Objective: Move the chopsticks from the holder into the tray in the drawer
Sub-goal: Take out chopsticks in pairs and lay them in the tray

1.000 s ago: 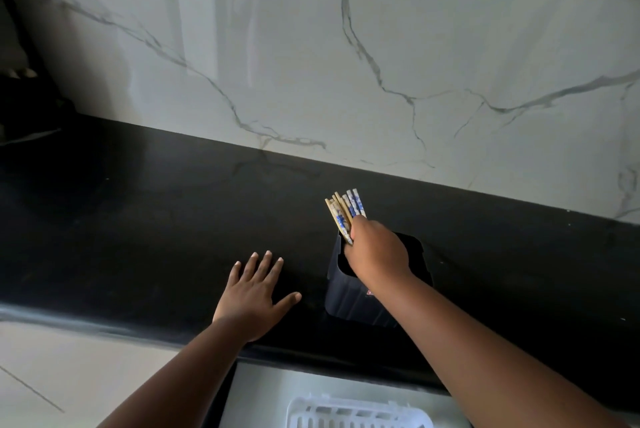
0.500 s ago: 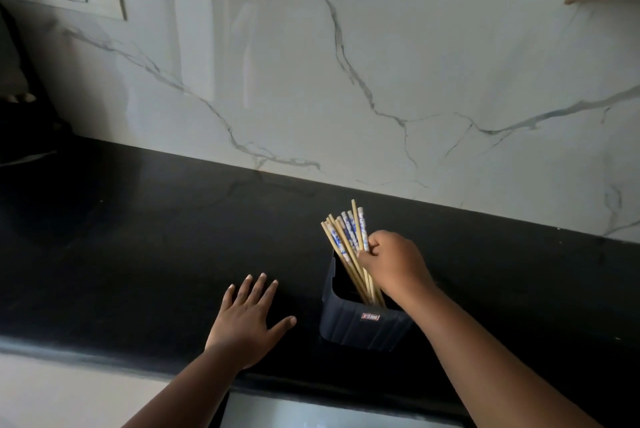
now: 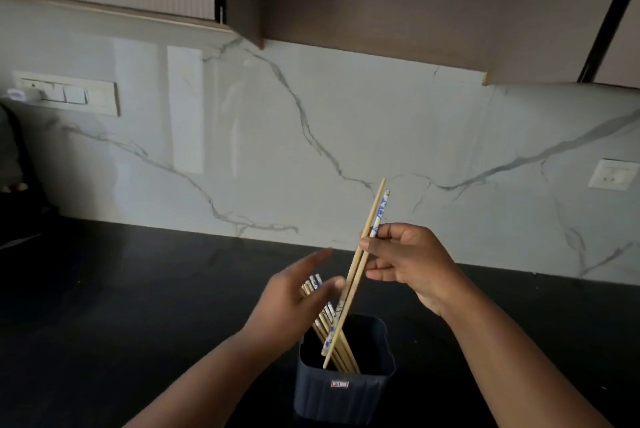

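A person lifted two chopsticks above a dark holder on a black desk.

At far left a switch panel [image 3: 67, 96] sat on the veined marble wall [image 3: 311, 150], beneath the wooden cabinets [image 3: 346, 5]. The left hand [image 3: 291, 303], blurred, hovered with its fingers spread and loose beside the remaining chopsticks [image 3: 327, 320], which leaned left inside the ribbed holder [image 3: 343, 389] near the front edge of the desk [image 3: 138, 289]. The right hand [image 3: 408, 265] pinched a raised pair of chopsticks [image 3: 360, 265], one plain wood and one blue-patterned, tilted with their lower tips over the holder's mouth. A socket [image 3: 613, 174] was fixed to the wall at far right.
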